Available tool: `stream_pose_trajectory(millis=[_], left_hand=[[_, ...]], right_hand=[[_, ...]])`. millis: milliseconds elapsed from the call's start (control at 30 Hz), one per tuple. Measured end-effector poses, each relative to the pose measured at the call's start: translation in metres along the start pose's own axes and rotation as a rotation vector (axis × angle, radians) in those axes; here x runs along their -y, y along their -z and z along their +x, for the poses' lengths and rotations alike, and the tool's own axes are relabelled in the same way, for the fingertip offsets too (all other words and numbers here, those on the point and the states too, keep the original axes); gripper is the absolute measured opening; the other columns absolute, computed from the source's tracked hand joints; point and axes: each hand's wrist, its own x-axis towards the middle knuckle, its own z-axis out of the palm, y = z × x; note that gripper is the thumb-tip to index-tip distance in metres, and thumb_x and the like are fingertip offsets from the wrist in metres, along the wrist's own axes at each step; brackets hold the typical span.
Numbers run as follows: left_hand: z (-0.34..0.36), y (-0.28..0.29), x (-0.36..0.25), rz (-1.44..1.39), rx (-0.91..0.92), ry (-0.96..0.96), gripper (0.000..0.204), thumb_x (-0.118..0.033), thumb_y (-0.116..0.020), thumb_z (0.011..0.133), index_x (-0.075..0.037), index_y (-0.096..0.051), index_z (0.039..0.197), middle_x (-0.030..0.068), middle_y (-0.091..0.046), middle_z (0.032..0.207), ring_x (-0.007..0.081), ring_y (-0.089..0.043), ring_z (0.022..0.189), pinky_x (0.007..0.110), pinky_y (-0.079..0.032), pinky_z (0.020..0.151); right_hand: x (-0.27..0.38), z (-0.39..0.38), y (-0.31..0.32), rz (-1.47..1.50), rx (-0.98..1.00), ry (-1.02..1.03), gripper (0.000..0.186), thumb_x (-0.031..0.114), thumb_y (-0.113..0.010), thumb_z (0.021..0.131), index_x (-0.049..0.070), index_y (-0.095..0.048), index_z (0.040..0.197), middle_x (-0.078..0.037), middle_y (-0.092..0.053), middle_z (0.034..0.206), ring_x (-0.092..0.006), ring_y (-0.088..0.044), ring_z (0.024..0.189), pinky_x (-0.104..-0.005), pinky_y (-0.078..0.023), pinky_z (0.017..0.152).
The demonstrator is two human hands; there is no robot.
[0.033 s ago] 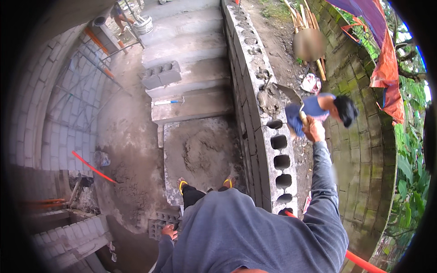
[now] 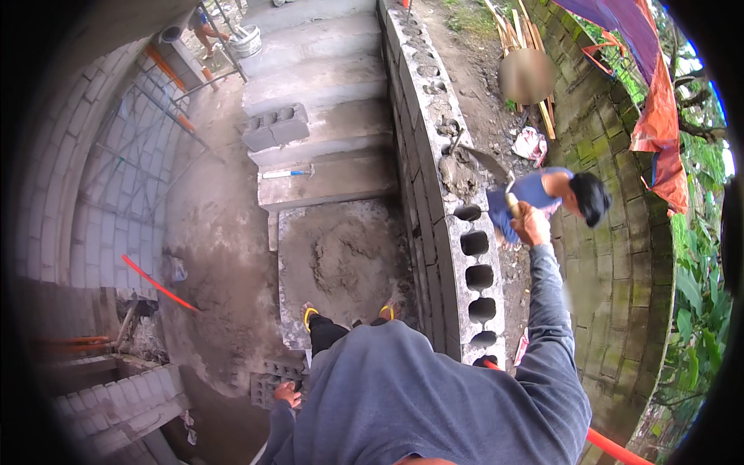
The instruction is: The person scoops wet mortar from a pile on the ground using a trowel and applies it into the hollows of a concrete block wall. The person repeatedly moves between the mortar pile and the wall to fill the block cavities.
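My right hand [image 2: 532, 225] is wrapped round the wooden handle of a trowel [image 2: 490, 164]. The trowel's blade lies against a heap of wet mortar [image 2: 459, 173] on top of the hollow-block wall [image 2: 456, 225]. Nearer to me, the wall's top shows a row of open block cores. My left hand [image 2: 287, 394] hangs low at my left side with its fingers curled. Whatever it may hold is too small to make out. Close to it lie some hollow blocks [image 2: 267, 381].
A patch of mortar [image 2: 341, 256] lies before my feet. Concrete steps [image 2: 325, 128] hold a hollow block [image 2: 275, 126] and a blue-handled hammer [image 2: 287, 173]. Beyond the wall a person [image 2: 535, 194] bends over. A bucket [image 2: 246, 42] stands far left; an orange hose [image 2: 616, 446] runs low right.
The trowel and my right hand have shifted very slightly. The person beyond the wall has moved a little toward the near side. My left hand stays where it was.
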Motion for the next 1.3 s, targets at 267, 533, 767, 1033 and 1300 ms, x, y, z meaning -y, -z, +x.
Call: stream_pose_trajectory(millis=[267,533,767,1033,1300], left_hand=[[0.015,-0.007,-0.026,0.024,-0.025,-0.049,0.038,-0.031,-0.062,0.103,-0.019,-0.055,0.138,0.0063,-0.063,0.125,0.0312,-0.069,0.107,0.05,-0.059,0.08],[0.022,-0.014,-0.058,-0.008,-0.051,-0.03,0.038,-0.032,-0.062,0.102,-0.017,-0.057,0.137,0.0057,-0.065,0.125,0.0278,-0.069,0.107,0.048,-0.058,0.079],[0.014,-0.027,-0.073,-0.009,-0.148,0.05,0.038,-0.031,-0.063,0.102,-0.016,-0.059,0.136,0.0054,-0.065,0.126,0.029,-0.07,0.107,0.049,-0.058,0.08],[0.026,-0.024,-0.071,-0.05,-0.107,0.086,0.038,-0.031,-0.063,0.102,-0.017,-0.059,0.137,0.0059,-0.065,0.125,0.0313,-0.07,0.106,0.051,-0.058,0.082],[0.021,-0.017,-0.053,-0.139,-0.136,0.079,0.034,-0.024,-0.058,0.104,-0.018,-0.058,0.138,0.006,-0.063,0.128,0.0337,-0.069,0.109,0.053,-0.057,0.081]], right_hand=[[0.014,-0.008,-0.03,0.424,-0.092,-0.062,0.034,0.026,-0.069,0.084,-0.001,-0.066,0.104,-0.02,-0.071,0.083,-0.0318,-0.07,0.072,-0.0455,-0.057,0.072],[0.103,-0.032,-0.045,1.498,0.231,-0.309,0.019,0.02,-0.07,0.097,0.006,-0.062,0.108,-0.002,-0.062,0.08,-0.0102,-0.058,0.056,-0.0266,-0.051,0.045],[0.1,-0.024,-0.045,1.451,0.14,-0.34,0.015,0.018,-0.068,0.097,0.007,-0.061,0.104,-0.002,-0.062,0.079,-0.0093,-0.057,0.056,-0.0267,-0.051,0.044],[0.1,-0.027,-0.045,1.226,0.115,-0.24,0.021,0.021,-0.062,0.096,0.005,-0.061,0.11,0.0,-0.06,0.077,-0.009,-0.056,0.054,-0.0267,-0.05,0.046],[0.074,-0.083,-0.029,0.168,-0.212,-0.155,0.051,0.026,-0.066,0.089,0.006,-0.059,0.134,-0.027,-0.072,0.103,-0.0457,-0.071,0.096,-0.0528,-0.056,0.085]])
